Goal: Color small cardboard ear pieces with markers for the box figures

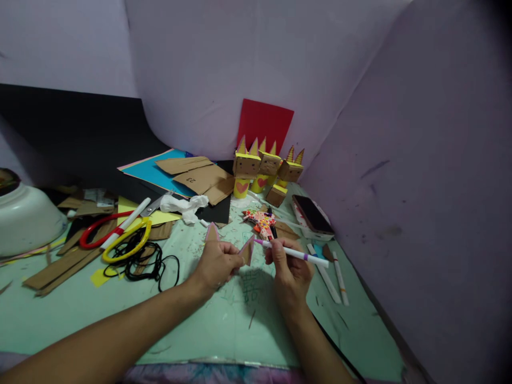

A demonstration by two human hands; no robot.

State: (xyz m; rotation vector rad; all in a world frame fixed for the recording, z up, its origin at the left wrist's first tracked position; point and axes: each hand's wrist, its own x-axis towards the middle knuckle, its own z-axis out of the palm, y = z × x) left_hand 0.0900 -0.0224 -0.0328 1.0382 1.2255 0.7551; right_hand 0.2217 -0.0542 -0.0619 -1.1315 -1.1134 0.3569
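My left hand pinches a small pointed cardboard piece between thumb and fingers. A second pointed cardboard piece with a pinkish edge sticks up behind that hand; whether the fingers hold it too I cannot tell. In my right hand is a white marker with a purple band. Its purple tip is at the edge of the cardboard piece, touching or nearly so. Beyond the hands lies a flower-patterned glue gun.
Cardboard figures with pointed ears stand at the back before a red sheet. Scissors, tangled black cord and crumpled tissue lie left. A phone and loose markers are right.
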